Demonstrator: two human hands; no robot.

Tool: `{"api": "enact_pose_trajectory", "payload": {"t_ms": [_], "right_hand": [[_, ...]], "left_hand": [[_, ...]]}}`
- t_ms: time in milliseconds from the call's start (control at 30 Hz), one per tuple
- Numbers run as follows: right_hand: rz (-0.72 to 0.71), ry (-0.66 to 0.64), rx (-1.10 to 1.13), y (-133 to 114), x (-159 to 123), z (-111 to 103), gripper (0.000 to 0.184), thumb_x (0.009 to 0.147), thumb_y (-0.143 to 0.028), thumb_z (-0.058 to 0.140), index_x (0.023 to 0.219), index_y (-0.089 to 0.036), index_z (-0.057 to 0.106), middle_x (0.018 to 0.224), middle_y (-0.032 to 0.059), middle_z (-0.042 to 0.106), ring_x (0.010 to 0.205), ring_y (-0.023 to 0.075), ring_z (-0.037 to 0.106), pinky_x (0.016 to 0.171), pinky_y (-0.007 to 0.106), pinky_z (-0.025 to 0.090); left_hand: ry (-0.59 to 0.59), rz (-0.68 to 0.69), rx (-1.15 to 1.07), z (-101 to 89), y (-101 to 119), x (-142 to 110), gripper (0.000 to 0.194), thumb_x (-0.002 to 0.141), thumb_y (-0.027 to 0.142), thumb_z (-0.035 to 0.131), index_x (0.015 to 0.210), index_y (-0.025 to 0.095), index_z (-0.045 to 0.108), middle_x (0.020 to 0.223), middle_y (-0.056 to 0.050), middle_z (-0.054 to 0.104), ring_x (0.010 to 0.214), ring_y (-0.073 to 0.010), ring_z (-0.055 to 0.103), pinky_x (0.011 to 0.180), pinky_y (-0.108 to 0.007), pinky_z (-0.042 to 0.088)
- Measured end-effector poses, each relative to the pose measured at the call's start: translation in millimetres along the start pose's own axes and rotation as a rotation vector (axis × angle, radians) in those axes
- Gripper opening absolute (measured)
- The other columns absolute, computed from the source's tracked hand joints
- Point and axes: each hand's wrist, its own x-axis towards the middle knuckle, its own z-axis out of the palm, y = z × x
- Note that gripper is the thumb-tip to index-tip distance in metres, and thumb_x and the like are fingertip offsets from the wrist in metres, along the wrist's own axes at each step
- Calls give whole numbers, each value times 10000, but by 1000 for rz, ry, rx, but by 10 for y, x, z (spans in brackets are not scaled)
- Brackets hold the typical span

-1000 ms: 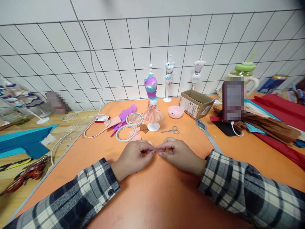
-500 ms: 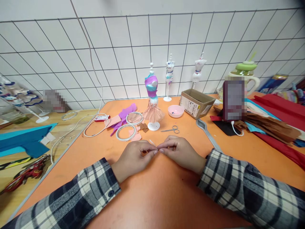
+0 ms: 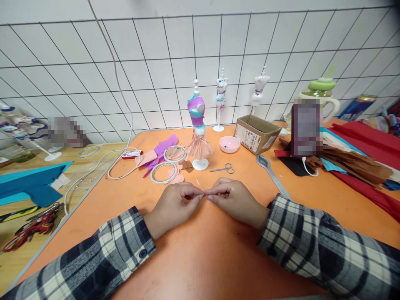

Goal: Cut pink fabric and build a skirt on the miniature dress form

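Note:
My left hand (image 3: 176,208) pinches something tiny between thumb and forefinger, too small to make out. Fingertip to fingertip with it, my right hand (image 3: 236,204) has its forefinger stretched to the same spot and its thumb a little below. Just beyond the fingers lies a small white sliver (image 3: 198,182) on the orange table (image 3: 200,258). Behind it stands a mini dress form (image 3: 196,112) wrapped in purple and turquoise, with a gathered peach skirt (image 3: 200,146). Small scissors (image 3: 223,168) lie near its base.
Tape rolls (image 3: 163,173) and purple paper (image 3: 165,146) lie left of the dress form. A pink bowl (image 3: 229,144), a cardboard box (image 3: 258,133) and a phone (image 3: 305,130) stand to the right. A white cable (image 3: 116,75) hangs at the left.
My right thumb and forefinger closed near my left fingertips, then parted slightly. Both hands stay at nearly the same place. The view has tilted a little.

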Motion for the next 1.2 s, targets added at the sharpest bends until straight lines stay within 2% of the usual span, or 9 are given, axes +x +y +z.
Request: {"api": "enact_pose_trajectory", "payload": {"t_ms": [300, 533, 733, 1000, 1133, 1200], "right_hand": [[54, 5, 15, -45, 14, -32, 147, 780, -204, 655, 845, -198, 787, 754, 17, 617, 650, 114, 533, 607, 245, 416], [80, -17, 63, -13, 29, -32, 160, 787, -236, 644, 856, -199, 784, 789, 26, 644, 684, 125, 555, 637, 251, 439], [126, -13, 125, -39, 16, -6, 129, 755, -243, 679, 824, -170, 760, 787, 15, 623, 542, 73, 504, 530, 224, 411], [98, 5, 110, -41, 21, 0, 116, 762, -246, 662, 758, -152, 730, 751, 8, 580, 553, 81, 516, 534, 231, 422], [220, -65, 298, -47, 18, -18, 205, 780, -331, 641, 797, -137, 703, 838, 23, 580, 532, 78, 556, 510, 236, 472], [236, -67, 333, -42, 17, -28, 249, 798, -360, 623, 846, -132, 711, 854, 23, 571, 523, 68, 555, 503, 229, 479]], "left_hand": [[-22, 27, -32, -6, 52, -17, 170, 814, 145, 567, 784, 194, 727, 721, -3, 705, 645, -117, 627, 615, -217, 466], [-13, 74, -54, -8, 72, 3, 166, 817, 134, 561, 774, 182, 714, 714, -3, 693, 638, -108, 617, 615, -210, 469], [-21, 110, -37, -10, 65, -9, 160, 803, 120, 565, 773, 182, 708, 717, 1, 694, 649, -105, 625, 629, -210, 466], [-2, 113, -26, 6, 92, -19, 150, 718, 66, 571, 715, 173, 677, 666, 10, 661, 611, -101, 608, 613, -204, 460], [-12, 80, -37, 12, 68, -20, 150, 785, 110, 585, 778, 186, 714, 724, 3, 696, 657, -110, 632, 636, -213, 470], [-16, 59, -35, 15, 49, -19, 177, 844, 146, 574, 842, 207, 740, 778, 1, 722, 695, -113, 645, 653, -218, 472]]}}
